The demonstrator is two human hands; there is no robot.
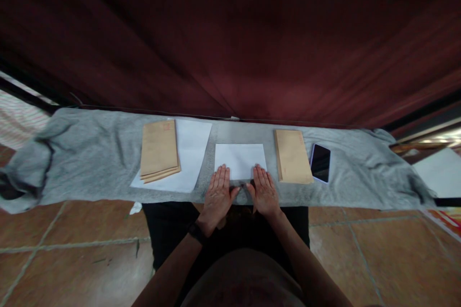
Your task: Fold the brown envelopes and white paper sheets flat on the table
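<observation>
White paper (240,157) lies on the cloth-covered worktop (237,133), long axis left to right, extending forward from the fingers (220,176), pressed flat and together, with left hand (218,196) and right hand (265,195) equally near.

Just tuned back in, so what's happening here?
A person's left hand and right hand lie flat, fingers over the near corners of a small white sheet. To the left, brown envelopes lie on larger white paper; to the right are another envelope stack and a phone. Neither hand grips anything.
</observation>
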